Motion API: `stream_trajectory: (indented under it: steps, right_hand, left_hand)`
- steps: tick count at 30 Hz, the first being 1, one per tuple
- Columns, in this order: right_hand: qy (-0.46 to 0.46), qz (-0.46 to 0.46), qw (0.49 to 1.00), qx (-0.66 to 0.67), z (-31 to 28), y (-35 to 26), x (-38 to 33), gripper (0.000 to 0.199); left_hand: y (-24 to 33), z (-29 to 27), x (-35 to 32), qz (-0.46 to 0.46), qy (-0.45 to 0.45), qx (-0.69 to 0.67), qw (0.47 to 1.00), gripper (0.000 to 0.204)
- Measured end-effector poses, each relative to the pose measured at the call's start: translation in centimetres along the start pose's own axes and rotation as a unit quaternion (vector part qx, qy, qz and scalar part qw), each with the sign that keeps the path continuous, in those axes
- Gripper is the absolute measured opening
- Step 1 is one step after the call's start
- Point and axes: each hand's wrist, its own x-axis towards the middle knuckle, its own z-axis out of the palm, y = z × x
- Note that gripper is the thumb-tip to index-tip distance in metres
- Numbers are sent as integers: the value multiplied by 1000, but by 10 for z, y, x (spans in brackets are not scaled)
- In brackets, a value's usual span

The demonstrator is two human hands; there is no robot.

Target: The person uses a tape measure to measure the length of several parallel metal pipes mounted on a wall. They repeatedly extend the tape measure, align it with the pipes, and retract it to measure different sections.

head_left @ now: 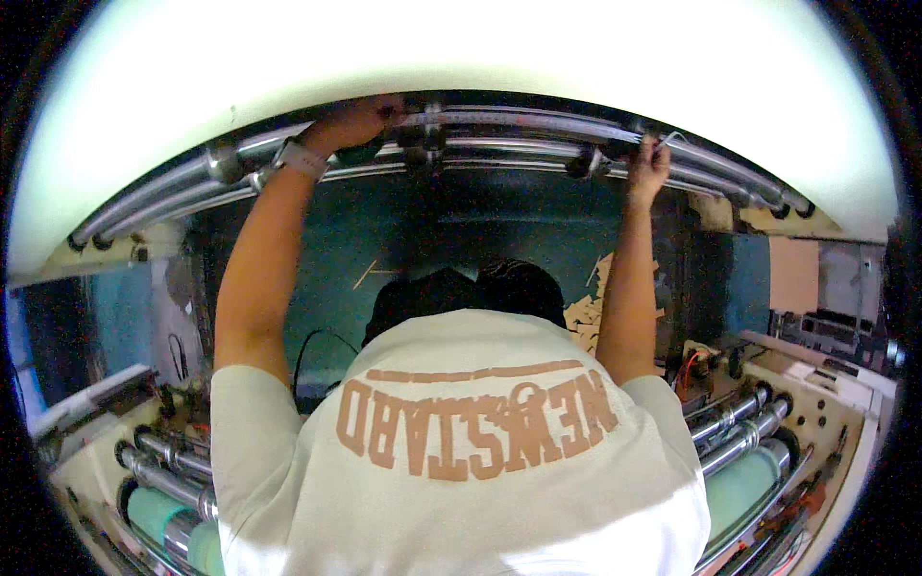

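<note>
Both my arms reach forward to a row of polished steel shafts below a large pale machine panel. Along the upper shaft lies a thin pale strip with fine marks, which looks like a measuring tape. My right hand is closed at the strip's right end, fingertips pinched beside a small bright curved piece. At its left end is my left hand, dim in shadow, its fingers mostly hidden against the shaft. A light-banded watch is on my left wrist.
Dark round collars sit on the shafts. Flat tan scraps lie on the dark floor below. Behind me, to both sides, are machine frames with metal rollers and green-covered cylinders. A black cable curves at the left.
</note>
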Motion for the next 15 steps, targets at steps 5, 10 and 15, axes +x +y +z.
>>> stream_trajectory:
  steps: [5,10,15]
  right_hand:
    - [-32,160,980,115,16,-45,-17,10]
    - [-15,137,984,116,12,-52,-18,10]
    - [-6,142,983,120,9,-44,-20,10]
  left_hand:
    - [6,-1,-15,-61,20,-27,998,20]
    - [11,1,-10,-87,-25,-85,992,23]
    - [16,4,-12,-88,-1,-78,993,21]
